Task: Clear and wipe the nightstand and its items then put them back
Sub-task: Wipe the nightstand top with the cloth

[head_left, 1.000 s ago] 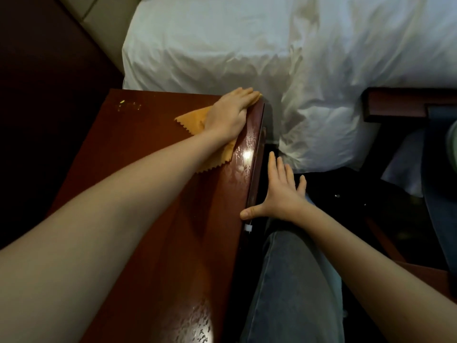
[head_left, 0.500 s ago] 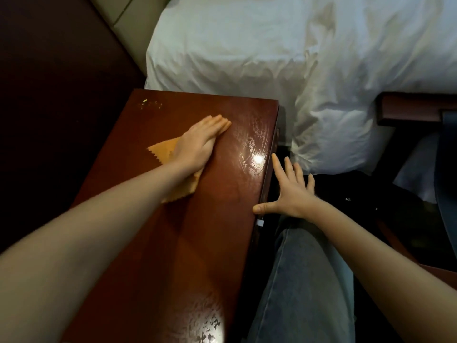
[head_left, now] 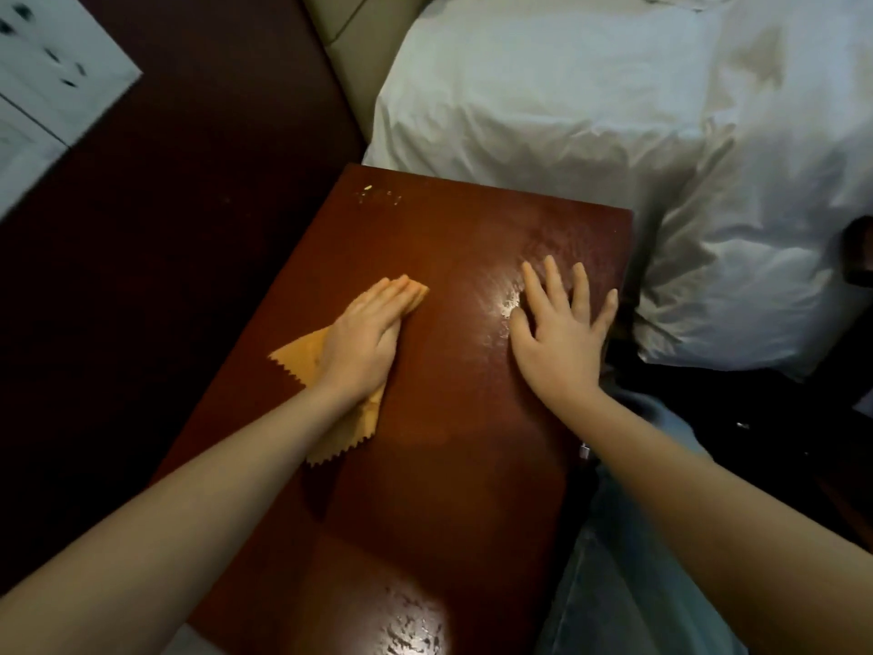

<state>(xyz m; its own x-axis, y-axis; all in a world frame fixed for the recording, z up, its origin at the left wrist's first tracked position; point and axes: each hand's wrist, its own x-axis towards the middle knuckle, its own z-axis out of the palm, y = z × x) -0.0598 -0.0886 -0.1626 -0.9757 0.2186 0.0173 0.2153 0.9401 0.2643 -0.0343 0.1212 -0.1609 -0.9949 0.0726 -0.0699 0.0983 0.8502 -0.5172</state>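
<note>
The bench [head_left: 449,465] is seen from above, with the bed [head_left: 567,111] beyond it from 12 to 3 o'clock. Only the hands and an orange cloth [head_left: 302,356] are seen upon it, so the clearing step is judged to be done. The cloth is pressed flat on the top at about 9 o'clock by the left hand [head_left: 363,342], whose fingers are held straight and together; nothing is gripped. The right hand [head_left: 560,338] is laid at about 2 o'clock near the bench edge, fingers spread wide and holding nothing; whether the palm is fully down cannot be told.

Wiping is judged to be part done. A smeared sheen is shown beside the right hand and at 6 o'clock, while pale specks [head_left: 378,196] are left at the 11 o'clock corner, well apart from the cloth. The nightstand's items are not in view. Their wiping and their return to the bench are judged to be left.
</note>
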